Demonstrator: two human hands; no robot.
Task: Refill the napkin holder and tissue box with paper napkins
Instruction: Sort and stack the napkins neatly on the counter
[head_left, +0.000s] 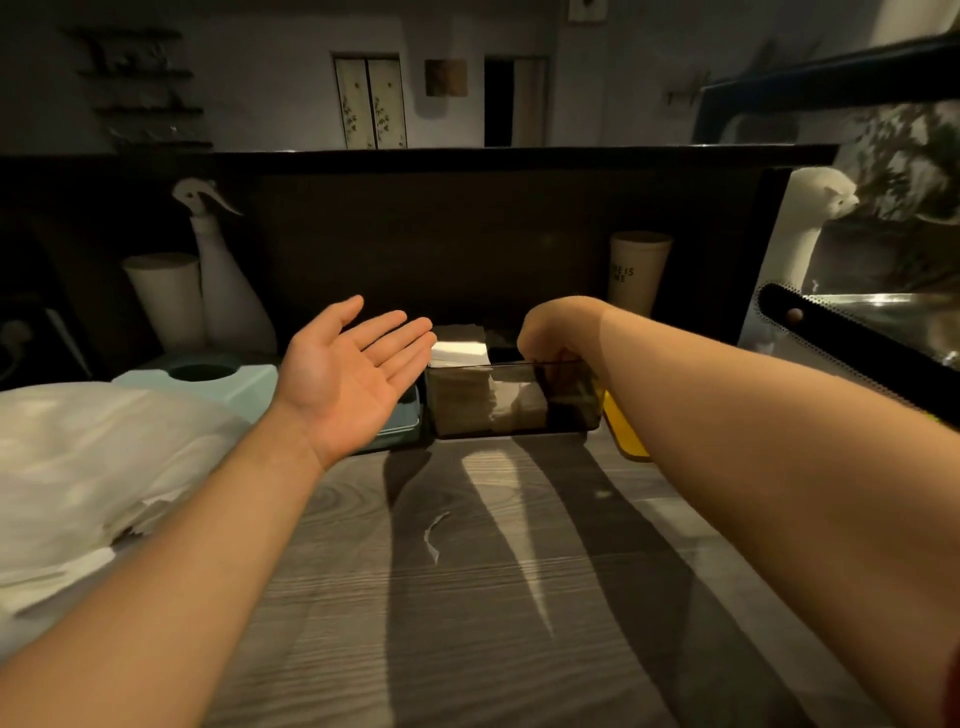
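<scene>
— Napkins (62, 467) are lying in a loose white heap far to the left of both hands, and the tissue box (228, 382), the pale blue one with the round hole on top, is sitting just behind the left wrist.

— What is the left hand (348, 374) doing?

— It is hovering palm up, fingers spread and straight, holding nothing. I would guess it is waiting to steady the stack or take what comes next.

— And to the right of that palm?

— The napkin holder (511, 397), a smoky see-through box, is standing just past the left fingertips. A folded white stack (460, 348) is poking up at its near-left end, so it is looking partly filled. The right hand (553, 332) is curling down over the holder's right end, fingers dipping behind the rim, probably pushing the stack along to make room. Whether it is pinching paper, I cannot tell.

— Anything crowding it?

— A yellow thing (621, 428) is lying under the right forearm, a paper cup (639, 273) is standing behind that wrist, and a spray bottle (228, 291) beyond the left hand. The heap is lying well apart, so the left arm is having to swing back for more.
</scene>
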